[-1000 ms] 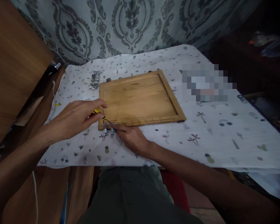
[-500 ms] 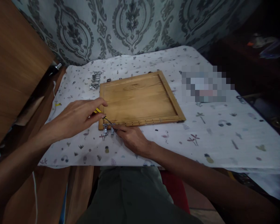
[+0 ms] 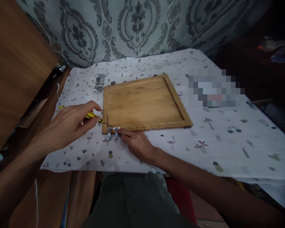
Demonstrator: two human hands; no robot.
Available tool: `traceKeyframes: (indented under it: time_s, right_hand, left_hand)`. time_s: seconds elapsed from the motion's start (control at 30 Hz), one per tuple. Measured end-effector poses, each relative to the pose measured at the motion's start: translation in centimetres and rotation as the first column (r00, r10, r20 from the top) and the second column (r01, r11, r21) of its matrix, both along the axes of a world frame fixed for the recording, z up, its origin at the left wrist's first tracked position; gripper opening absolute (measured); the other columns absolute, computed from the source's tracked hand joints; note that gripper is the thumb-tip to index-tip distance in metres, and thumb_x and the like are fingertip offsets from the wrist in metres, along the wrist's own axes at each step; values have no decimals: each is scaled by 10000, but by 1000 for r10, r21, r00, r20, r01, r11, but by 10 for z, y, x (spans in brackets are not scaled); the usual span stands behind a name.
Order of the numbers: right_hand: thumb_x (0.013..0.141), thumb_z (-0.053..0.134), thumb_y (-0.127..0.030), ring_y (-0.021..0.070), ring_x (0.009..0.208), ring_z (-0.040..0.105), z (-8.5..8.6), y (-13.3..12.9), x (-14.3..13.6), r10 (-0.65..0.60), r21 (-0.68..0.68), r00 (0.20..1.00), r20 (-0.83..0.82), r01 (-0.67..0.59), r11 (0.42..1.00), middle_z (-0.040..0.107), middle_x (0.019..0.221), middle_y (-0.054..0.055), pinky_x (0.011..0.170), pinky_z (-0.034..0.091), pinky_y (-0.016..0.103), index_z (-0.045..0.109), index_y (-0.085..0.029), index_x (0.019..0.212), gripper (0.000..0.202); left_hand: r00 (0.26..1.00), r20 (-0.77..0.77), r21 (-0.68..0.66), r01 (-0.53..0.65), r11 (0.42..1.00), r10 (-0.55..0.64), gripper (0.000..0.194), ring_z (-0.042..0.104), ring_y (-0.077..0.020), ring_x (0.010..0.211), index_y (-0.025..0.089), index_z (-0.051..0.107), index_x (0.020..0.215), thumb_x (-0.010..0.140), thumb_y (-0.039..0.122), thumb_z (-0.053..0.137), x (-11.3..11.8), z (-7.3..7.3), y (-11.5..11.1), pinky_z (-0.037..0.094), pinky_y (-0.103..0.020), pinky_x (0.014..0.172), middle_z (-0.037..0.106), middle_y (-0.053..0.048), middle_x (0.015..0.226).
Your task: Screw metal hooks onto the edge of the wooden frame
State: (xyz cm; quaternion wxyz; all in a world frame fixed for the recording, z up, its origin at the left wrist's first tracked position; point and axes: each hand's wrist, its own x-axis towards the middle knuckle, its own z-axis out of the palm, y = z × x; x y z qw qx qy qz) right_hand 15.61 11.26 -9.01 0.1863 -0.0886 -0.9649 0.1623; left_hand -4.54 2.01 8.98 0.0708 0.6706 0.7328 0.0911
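Note:
My left hand (image 3: 72, 122) is closed around the yellow handle of a screwdriver (image 3: 93, 115). The screwdriver's thin shaft slants down to the right, its tip at a silver metal hinge (image 3: 116, 133) on the near edge of a framed wooden panel (image 3: 142, 104). Pinched at the right end of that hinge are the fingers of my right hand (image 3: 139, 145); the fingertips are partly hidden. A second metal hinge (image 3: 109, 134) sits just left of it, by the panel's near left corner. Small dark holes dot the near rail.
Several loose metal hinges (image 3: 100, 83) lie behind the panel's left end. A patterned white cloth (image 3: 199, 152) covers the table. A blurred-out item (image 3: 213, 90) lies at the right. Wooden furniture (image 3: 19, 72) stands close on the left, and a patterned curtain (image 3: 137, 25) hangs behind.
My left hand has drawn slightly back to the left along the screwdriver, showing more yellow handle. My right hand stays at the hinge. The whole view has shifted slightly.

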Motion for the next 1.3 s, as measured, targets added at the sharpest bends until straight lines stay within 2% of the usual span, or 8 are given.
traceKeyframes:
  time_s: [0.17,0.37,0.5,0.63,0.73,0.87,1.03,1.3]
  right_hand:
    - [807,477,95,193,964,763,-2,1,2,-4,9,999,-32,4,1000,758,1282,82,825,623,321,727,-176,1010,421]
    - [791,443,107,212,1005,774,-5,1,2,2,-33,993,-118,-6,999,761,1273,100,858,637,352,703,-167,897,392]
    - [760,419,118,210,975,788,-5,1,2,-6,-9,991,-135,4,1000,766,1273,84,842,656,352,691,-180,837,410]
    - [744,411,106,203,936,795,-4,2,2,-11,12,992,-127,13,1000,765,1277,79,808,669,347,693,-191,824,417]
    - [756,433,99,207,935,797,-3,2,2,-16,36,989,-147,22,999,778,1245,81,811,670,345,695,-190,812,394]
    - [793,472,86,204,903,801,-2,2,1,-33,69,986,-164,45,997,795,1203,75,786,668,316,689,-186,785,348]
    - [776,442,97,209,950,791,-1,2,2,-10,59,990,-138,18,998,788,1216,94,814,658,332,698,-175,829,377]
    - [803,456,70,210,984,777,-2,2,5,-10,-17,999,-45,9,1000,750,1309,79,791,630,323,708,-184,866,363]
  left_hand:
    - [980,17,156,-199,968,199,332,570,-174,569,232,661,983,909,512,499,-27,-13,-12,418,-314,591,725,-16,823]
    - [897,196,268,-438,858,397,348,655,-203,733,217,657,948,901,534,522,-59,-72,-43,489,-298,647,745,-39,910]
    - [896,244,129,-410,903,372,305,666,-212,780,218,635,982,941,495,515,-68,-106,-67,511,-313,681,735,-44,900]
    - [924,161,105,-366,925,347,302,660,-252,857,229,639,948,936,512,533,-80,-118,-74,531,-382,781,728,-64,923]
    - [951,93,130,-305,943,295,310,660,-272,938,224,640,962,949,503,506,-92,-116,-56,525,-400,840,726,-82,970]
    - [963,66,158,-269,950,262,235,665,-239,956,220,641,1002,968,383,475,-108,-115,-5,515,-356,836,720,-73,1044]
    - [942,-11,178,-330,927,337,142,646,-270,963,200,647,944,902,226,515,-126,-125,50,485,-380,848,711,-100,999]
    - [943,-33,111,-325,939,330,122,624,-278,971,209,660,871,879,269,554,-142,-136,59,460,-383,869,704,-94,1006]
